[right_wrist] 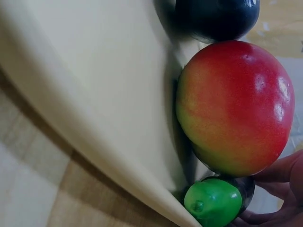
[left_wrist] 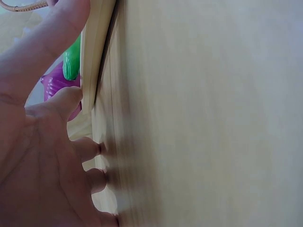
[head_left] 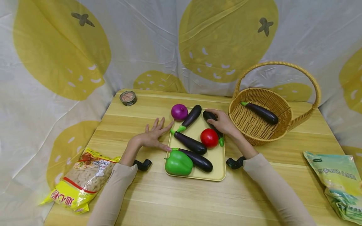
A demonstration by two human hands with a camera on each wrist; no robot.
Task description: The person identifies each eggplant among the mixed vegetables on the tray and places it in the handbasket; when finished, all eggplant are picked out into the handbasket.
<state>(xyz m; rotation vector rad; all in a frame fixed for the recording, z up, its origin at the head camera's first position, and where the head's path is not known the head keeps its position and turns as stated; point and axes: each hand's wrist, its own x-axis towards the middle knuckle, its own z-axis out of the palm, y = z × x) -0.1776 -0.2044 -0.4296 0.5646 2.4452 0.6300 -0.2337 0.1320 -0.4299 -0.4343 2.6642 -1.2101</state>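
A pale yellow tray (head_left: 217,168) holds several eggplants, a green bell pepper (head_left: 178,163), a purple onion (head_left: 179,112) and a round red fruit (head_left: 209,138). My right hand (head_left: 222,123) grips the eggplant (head_left: 208,116) along the tray's right side, fingers and thumb around its upper part. In the right wrist view its green cap (right_wrist: 213,201) rests by the tray edge, close to the red fruit. My left hand (head_left: 150,138) is spread at the tray's left rim; in the left wrist view its lower fingertips reach the tabletop and its thumb lies by the rim.
A wicker basket (head_left: 246,131) with a tall handle stands right of the tray, one eggplant (head_left: 261,113) inside. A small round tin (head_left: 128,98) sits at the back left. A yellow food bag (head_left: 85,179) lies at left, a green bag (head_left: 336,182) at right.
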